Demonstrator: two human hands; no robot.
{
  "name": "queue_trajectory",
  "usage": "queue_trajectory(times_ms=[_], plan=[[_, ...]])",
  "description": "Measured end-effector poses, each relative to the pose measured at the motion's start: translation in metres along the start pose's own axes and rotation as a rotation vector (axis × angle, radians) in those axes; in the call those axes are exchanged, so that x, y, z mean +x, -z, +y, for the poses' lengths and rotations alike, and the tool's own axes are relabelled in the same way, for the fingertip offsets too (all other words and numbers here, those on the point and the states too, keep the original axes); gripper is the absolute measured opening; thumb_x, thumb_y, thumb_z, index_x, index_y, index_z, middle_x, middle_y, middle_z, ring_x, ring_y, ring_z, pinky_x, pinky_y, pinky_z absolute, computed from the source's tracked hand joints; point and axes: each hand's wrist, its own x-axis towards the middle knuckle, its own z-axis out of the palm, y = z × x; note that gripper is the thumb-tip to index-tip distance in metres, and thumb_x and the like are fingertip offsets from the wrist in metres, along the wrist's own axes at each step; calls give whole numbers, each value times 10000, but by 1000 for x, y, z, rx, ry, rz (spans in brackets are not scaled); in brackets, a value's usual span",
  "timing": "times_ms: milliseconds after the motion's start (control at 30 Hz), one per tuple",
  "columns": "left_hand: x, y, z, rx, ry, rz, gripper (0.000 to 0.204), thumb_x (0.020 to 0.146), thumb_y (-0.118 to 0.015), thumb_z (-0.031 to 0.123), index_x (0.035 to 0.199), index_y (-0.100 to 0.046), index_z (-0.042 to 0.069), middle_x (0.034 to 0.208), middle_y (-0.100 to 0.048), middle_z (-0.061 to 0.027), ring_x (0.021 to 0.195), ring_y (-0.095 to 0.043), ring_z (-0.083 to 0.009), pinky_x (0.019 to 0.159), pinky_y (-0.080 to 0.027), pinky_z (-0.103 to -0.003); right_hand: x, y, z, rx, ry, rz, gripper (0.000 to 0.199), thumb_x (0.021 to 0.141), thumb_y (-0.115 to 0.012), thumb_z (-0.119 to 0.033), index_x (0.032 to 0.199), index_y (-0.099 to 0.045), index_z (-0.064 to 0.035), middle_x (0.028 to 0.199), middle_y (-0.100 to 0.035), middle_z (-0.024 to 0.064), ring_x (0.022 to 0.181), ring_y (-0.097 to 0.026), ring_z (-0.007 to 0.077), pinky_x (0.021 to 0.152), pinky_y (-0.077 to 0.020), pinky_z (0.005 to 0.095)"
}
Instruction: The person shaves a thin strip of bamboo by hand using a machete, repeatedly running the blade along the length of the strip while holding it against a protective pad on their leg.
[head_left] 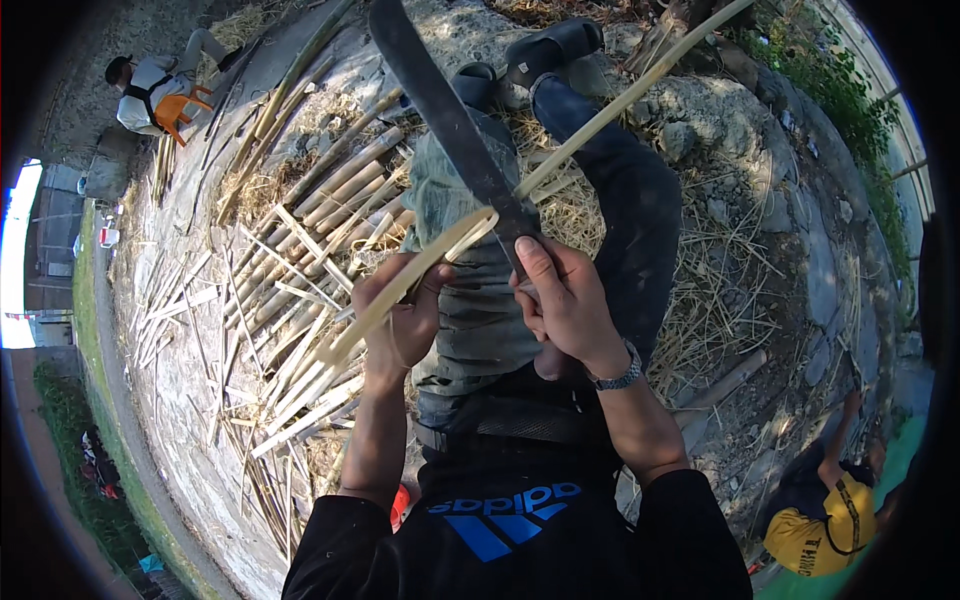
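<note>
My right hand (568, 300) grips a long dark machete (440, 105); its handle end pokes out below the fist, and the thumb presses on the lower blade. The blade points up and to the left. My left hand (400, 312) is closed round a pale split bamboo strip (405, 280). That strip bends in a curl against the blade's edge. Beyond the blade, a long thin bamboo length (640, 92) runs to the upper right. The cut where strip and blade meet is partly hidden by the blade. A folded greenish cloth (460, 190) covers my leg under the hands.
Bamboo poles (350, 195) and split strips (300, 380) lie on the ground to the left. Dry shavings (710, 290) and rocks (678, 142) are to the right. One person (150, 95) sits on an orange chair at far left; another (825, 510) is at lower right.
</note>
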Motion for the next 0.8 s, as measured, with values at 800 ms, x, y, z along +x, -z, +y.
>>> queue_trajectory(times_ms=[800], plan=[[6, -37, 24, 63, -107, -171, 293, 996, -733, 276, 946, -708, -11, 719, -707, -42, 637, -618, -73, 612, -483, -255, 15, 21, -18, 119, 484, 309, 199, 899, -781, -6, 954, -590, -1, 840, -727, 97, 552, -668, 103, 456, -537, 226]])
